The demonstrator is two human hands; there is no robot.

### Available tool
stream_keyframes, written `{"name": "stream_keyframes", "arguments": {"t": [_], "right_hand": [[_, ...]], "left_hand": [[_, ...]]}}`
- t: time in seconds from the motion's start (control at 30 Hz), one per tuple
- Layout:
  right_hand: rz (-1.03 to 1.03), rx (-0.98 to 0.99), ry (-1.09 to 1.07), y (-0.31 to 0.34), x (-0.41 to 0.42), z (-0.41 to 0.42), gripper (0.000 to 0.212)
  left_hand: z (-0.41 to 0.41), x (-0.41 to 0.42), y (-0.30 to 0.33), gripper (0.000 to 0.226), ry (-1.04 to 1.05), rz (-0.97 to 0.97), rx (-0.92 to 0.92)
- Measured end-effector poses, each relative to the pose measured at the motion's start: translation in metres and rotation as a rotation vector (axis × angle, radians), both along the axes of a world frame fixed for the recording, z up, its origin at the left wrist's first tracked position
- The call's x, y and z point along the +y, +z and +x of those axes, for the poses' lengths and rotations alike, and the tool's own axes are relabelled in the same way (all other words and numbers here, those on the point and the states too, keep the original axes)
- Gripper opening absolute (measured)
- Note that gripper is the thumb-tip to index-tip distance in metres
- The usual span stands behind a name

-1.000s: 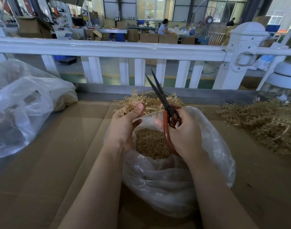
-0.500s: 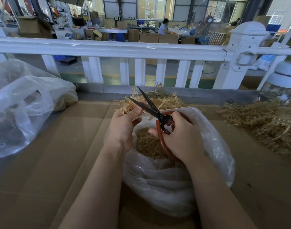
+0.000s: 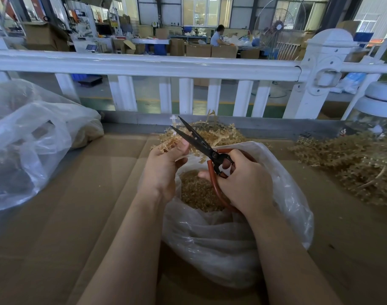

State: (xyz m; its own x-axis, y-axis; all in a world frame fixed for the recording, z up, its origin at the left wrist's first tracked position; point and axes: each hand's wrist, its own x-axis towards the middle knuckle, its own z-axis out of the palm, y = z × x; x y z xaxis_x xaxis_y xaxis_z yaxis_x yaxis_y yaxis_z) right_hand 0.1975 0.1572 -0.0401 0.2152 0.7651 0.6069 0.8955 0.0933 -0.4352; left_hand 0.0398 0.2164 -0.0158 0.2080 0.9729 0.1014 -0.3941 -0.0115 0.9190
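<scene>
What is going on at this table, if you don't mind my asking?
A person is trimming tan plastic sprigs with scissors. The right hand grips the red-handled scissors, whose blades stand open, and the left hand pinches a sprig against them. Below the hands, an open clear bag holds small tan cut pieces. One pile of sprigs lies behind the bag and another pile lies to the right, on the cardboard-covered table.

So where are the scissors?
In the head view's middle, the scissors sit in the right hand, above the open plastic bag, blades by the sprig in the left hand.
</scene>
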Motion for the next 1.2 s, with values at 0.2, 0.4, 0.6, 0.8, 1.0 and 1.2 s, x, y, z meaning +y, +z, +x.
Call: {"name": "stream_keyframes", "arguments": {"t": [0.2,0.4,0.6,0.8,1.0,1.2], "right_hand": [[0.052,-0.01,0.001,-0.0002,0.0002,-0.0014,0.073],[0.054,-0.008,0.01,0.0007,-0.0014,-0.0011,0.077],[0.087,-0.01,-0.001,0.0018,-0.0021,-0.0018,0.071],[0.067,-0.001,0.034,0.0003,-0.0017,0.0003,0.071],[0.076,0.025,0.05,-0.001,-0.0011,0.0012,0.065],[0.065,0.068,0.046,0.0008,-0.0026,0.001,0.07]], "left_hand": [[-0.0001,-0.0014,0.0017,0.009,0.009,-0.002,-0.008],[0.0008,-0.0009,0.0027,0.008,0.029,0.02,0.038],[0.0008,-0.0014,0.0034,0.042,0.022,0.101,0.114],[0.0009,-0.0017,0.0036,0.036,0.014,0.102,0.109],[0.0019,-0.0011,0.0036,0.035,0.026,0.094,0.084],[0.0017,-0.0024,0.0029,0.011,0.018,0.118,0.042]]}}
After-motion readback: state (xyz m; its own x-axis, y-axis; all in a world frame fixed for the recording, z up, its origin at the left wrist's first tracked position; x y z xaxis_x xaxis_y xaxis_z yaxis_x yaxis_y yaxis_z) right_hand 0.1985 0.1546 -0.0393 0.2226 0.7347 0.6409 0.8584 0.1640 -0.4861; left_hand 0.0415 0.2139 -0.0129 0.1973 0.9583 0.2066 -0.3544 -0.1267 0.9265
